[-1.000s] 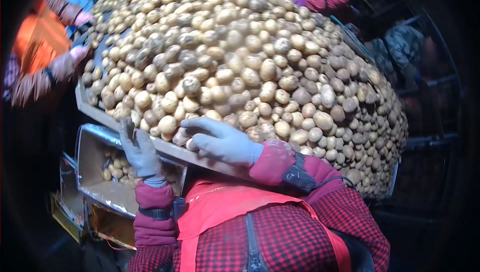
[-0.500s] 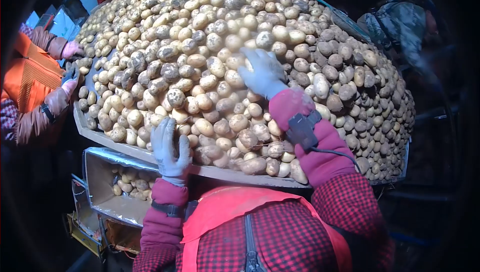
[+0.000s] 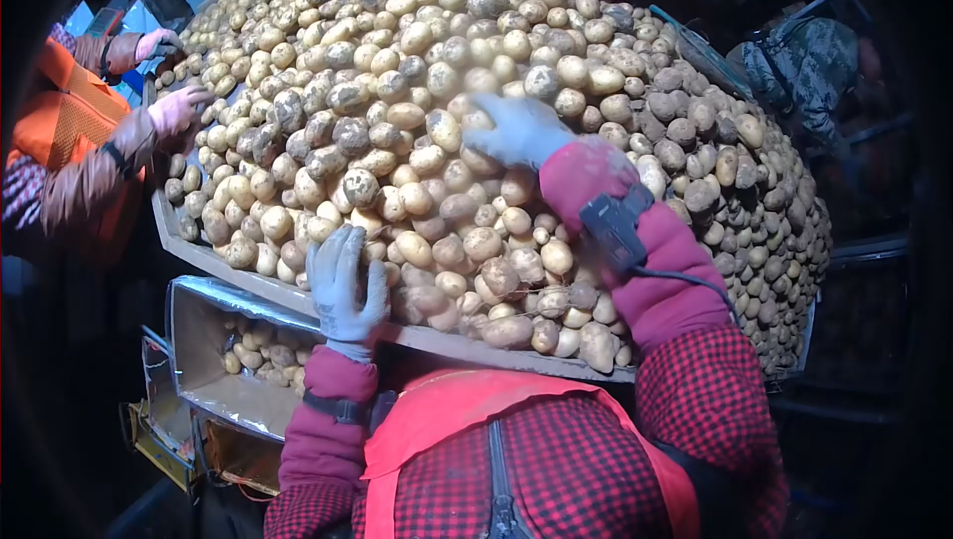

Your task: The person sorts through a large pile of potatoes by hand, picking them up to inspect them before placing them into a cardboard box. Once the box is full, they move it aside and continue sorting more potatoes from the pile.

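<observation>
Potatoes (image 3: 427,159) lie heaped on the table (image 3: 238,279) in front of this person, spreading from ten o'clock round to two. The left hand (image 3: 347,296), in a grey glove, is near eleven by the close edge, fingers stretched and thumb well apart, gripping nothing I can see. The right hand (image 3: 521,130) is over the heap at twelve (blurred, so I can't tell how far its fingers open or what they hold). At ten, a box (image 3: 233,395) contains more potatoes.
</observation>
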The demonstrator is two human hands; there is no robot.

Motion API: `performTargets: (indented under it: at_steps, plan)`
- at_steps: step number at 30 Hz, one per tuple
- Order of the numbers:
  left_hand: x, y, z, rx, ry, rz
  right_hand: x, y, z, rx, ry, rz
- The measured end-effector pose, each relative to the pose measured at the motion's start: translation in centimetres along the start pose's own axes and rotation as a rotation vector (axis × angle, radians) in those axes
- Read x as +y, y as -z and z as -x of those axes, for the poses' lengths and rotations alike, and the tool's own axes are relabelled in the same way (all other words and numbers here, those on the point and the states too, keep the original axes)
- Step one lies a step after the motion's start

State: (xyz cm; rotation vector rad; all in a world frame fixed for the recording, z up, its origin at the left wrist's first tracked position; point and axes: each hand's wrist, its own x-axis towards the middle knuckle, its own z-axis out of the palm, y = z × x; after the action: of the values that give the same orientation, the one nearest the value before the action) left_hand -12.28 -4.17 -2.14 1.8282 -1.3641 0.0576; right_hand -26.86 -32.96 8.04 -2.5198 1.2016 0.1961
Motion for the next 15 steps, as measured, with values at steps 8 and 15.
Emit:
performTargets:
  at_steps: [8, 15]
  plan:
    - [0.0, 0.0, 0.2, 0.005, -0.023, -0.019, 2.2, -2.8, -1.5, 0.060, 0.010, -0.584]
    - [-0.1, 1.0, 0.7, 0.077, -0.179, -0.016, -6.8, 0.3, 5.2, -0.170, 0.210, -1.504]
